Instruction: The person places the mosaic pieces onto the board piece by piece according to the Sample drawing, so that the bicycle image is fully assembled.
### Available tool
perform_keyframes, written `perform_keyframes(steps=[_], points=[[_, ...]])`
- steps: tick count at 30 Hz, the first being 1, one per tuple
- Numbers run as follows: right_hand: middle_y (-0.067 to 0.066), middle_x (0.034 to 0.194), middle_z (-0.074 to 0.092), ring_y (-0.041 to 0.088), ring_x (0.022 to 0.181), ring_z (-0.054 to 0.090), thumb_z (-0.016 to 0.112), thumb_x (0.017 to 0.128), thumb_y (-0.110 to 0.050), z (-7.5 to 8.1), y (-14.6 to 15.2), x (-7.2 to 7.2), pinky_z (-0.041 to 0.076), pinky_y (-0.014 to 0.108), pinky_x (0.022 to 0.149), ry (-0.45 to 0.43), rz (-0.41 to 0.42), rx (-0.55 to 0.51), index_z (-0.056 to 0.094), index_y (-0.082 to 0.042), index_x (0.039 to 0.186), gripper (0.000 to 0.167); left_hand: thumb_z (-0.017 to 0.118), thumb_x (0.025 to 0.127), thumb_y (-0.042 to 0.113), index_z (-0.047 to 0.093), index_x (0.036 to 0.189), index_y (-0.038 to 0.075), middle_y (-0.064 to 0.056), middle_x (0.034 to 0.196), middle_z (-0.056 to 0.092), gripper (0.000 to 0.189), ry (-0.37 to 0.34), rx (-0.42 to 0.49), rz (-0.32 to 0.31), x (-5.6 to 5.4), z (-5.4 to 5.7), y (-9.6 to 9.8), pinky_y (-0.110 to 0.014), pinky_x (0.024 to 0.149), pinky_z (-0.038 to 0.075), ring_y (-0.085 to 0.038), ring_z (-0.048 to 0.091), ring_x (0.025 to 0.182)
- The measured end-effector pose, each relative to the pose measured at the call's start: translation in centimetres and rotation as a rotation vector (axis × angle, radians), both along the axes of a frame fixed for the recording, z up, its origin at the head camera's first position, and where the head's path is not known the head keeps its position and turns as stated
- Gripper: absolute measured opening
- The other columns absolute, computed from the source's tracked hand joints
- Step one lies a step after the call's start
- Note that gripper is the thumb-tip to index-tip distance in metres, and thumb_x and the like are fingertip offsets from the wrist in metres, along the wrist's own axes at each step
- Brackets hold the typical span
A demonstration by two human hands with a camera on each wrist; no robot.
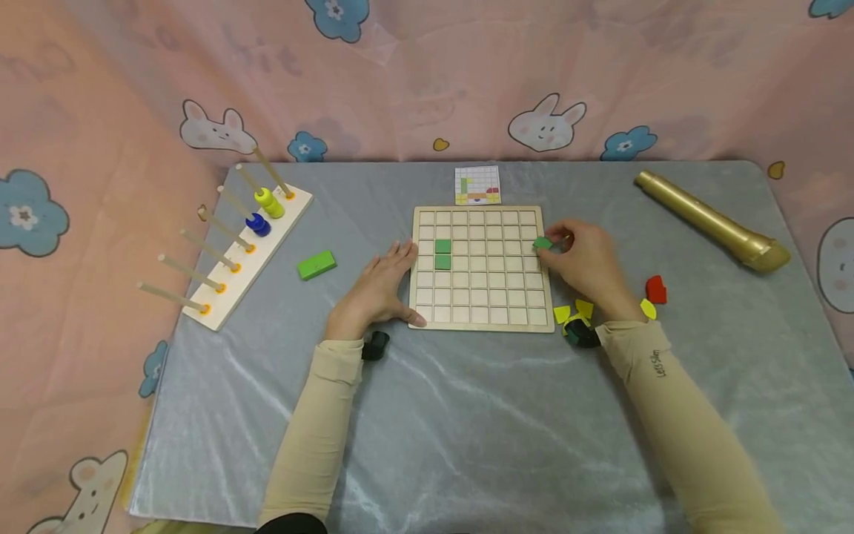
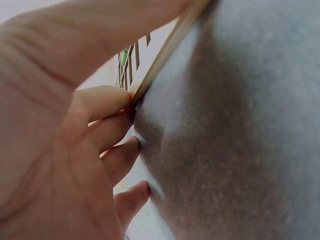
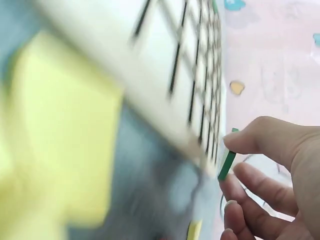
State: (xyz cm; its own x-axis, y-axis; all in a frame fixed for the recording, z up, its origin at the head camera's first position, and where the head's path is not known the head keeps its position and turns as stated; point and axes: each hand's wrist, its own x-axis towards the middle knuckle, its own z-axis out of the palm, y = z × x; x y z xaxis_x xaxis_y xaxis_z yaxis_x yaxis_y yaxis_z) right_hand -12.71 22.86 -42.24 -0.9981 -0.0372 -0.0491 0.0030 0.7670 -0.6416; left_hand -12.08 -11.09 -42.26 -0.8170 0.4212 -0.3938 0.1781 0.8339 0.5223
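Note:
A wooden grid board (image 1: pixel 478 280) lies on the cloth, with two green square tiles (image 1: pixel 443 254) in cells on its left side. My left hand (image 1: pixel 375 295) touches the board's left edge with spread, fairly straight fingers, its thumb by the near left corner. In the left wrist view, fingertips (image 2: pixel 131 147) rest along the board's rim. My right hand (image 1: pixel 590 265) pinches a small green tile (image 3: pixel 227 164) between thumb and fingers, just above the board's right edge. Below that hand lie several yellow pieces (image 1: pixel 563 314) and a dark curved piece (image 1: pixel 581 334).
A small pattern card (image 1: pixel 477 185) lies behind the board. To the left are a green block (image 1: pixel 316 265) and a peg rack (image 1: pixel 233 293) with blue and yellow rings. A dark piece (image 1: pixel 376 346) sits by the left wrist. Rightward are a red piece (image 1: pixel 656 290) and a gold tube (image 1: pixel 707 215).

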Motion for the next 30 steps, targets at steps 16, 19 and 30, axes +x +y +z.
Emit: perform_keyframes(steps=[16,19,30], points=[[0.016,0.106,0.07,0.031,0.098,0.06,0.079,0.091,-0.008,-1.3,-8.5,-0.1,0.048,0.04,0.088,-0.046,0.315,-0.16,0.073,0.0,0.115,0.026,0.1,0.072,0.034,0.012,0.172,0.014,0.0,0.18,0.004,0.135,-0.003,0.011,0.013,0.0,-0.1,-0.2,-0.047,0.138,0.003,-0.021,0.0,0.168],[0.014,0.105,0.071,0.029,0.096,0.06,0.081,0.09,-0.008,-1.3,-9.5,0.1,0.048,0.038,0.086,-0.034,0.329,-0.168,0.074,-0.002,0.111,0.024,0.099,0.072,0.035,0.011,0.172,0.013,-0.001,0.18,0.004,0.134,-0.003,0.006,0.011,0.1,-0.1,-0.2,-0.047,0.138,0.003,-0.022,0.0,0.168],[0.01,0.104,0.072,0.027,0.098,0.058,0.085,0.088,-0.009,-1.8,-11.4,0.8,0.048,0.039,0.088,-0.006,0.38,-0.153,0.077,-0.006,0.105,0.019,0.099,0.073,0.035,0.012,0.172,0.012,-0.002,0.18,0.006,0.133,0.006,0.012,0.0,0.0,-0.1,-0.2,-0.048,0.138,0.004,-0.022,0.0,0.168]])
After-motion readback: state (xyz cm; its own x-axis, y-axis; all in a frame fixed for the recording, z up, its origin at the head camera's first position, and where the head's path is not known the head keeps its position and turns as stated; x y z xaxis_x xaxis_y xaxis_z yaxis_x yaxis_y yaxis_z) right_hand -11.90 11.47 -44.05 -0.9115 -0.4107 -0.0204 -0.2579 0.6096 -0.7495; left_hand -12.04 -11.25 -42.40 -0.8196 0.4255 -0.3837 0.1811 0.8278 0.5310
